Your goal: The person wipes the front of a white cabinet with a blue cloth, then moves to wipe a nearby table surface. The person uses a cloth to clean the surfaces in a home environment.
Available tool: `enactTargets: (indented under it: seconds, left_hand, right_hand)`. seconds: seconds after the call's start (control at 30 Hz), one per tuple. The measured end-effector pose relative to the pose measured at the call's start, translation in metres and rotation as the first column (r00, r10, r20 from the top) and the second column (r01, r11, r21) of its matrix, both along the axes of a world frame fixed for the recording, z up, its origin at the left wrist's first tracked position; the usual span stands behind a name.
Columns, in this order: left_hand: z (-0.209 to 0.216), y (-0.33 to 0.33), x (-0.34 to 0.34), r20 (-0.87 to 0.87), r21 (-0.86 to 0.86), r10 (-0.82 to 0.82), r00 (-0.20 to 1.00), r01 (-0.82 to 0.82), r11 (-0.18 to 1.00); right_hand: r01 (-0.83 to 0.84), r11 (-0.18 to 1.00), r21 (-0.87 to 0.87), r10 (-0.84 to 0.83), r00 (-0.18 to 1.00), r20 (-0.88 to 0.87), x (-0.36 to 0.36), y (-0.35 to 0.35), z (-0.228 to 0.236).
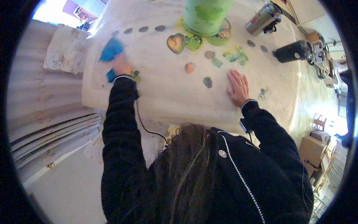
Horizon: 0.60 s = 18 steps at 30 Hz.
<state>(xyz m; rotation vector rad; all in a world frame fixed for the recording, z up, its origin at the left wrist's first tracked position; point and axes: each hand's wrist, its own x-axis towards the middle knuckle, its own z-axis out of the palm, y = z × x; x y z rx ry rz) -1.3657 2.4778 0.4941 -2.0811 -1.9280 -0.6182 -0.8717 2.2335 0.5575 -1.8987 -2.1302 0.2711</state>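
My left hand (122,66), smeared by motion, is closed on a blue cloth (110,49) near the left edge of the table (156,86). Bits of the cloth stick out above and below the fingers. On the same tabletop, right of the middle, my right hand (238,88) lies flat with its fingers stretched forward and nothing in it. The pale table covering bears coloured prints, among them a heart (176,43), a strawberry (190,67) close to the middle and a dark berry shape (207,82) left of my right hand.
A pale green container (206,16) stands at the far middle. To its right are a steel flask (264,19) and a black bottle (294,51), which lies or leans at the right edge. White stacked sheets (56,136) lie left of the table; cardboard boxes (313,150) sit at far right.
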Motion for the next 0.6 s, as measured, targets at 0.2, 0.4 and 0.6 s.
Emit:
enactTargets:
  seconds: [0.2,0.4,0.6]
  left_hand:
    - [0.039,-0.087,0.259,0.104,-0.271,-0.617,0.780,0.619,0.737]
    - [0.044,-0.173,0.266,0.201,-0.206,-0.847,0.492,0.867,0.454]
    - [0.023,-0.184,0.087,0.022,-0.178,-0.248,0.969,0.247,0.952]
  right_hand:
    - [-0.007,0.999,0.050,0.008,1.000,-0.011,0.005,-0.005,-0.007]
    - [-0.074,0.997,0.018,0.074,0.997,0.000,0.035,-0.025,-0.017]
    - [0.186,0.982,-0.018,-0.183,0.978,0.095,0.153,-0.134,-0.015]
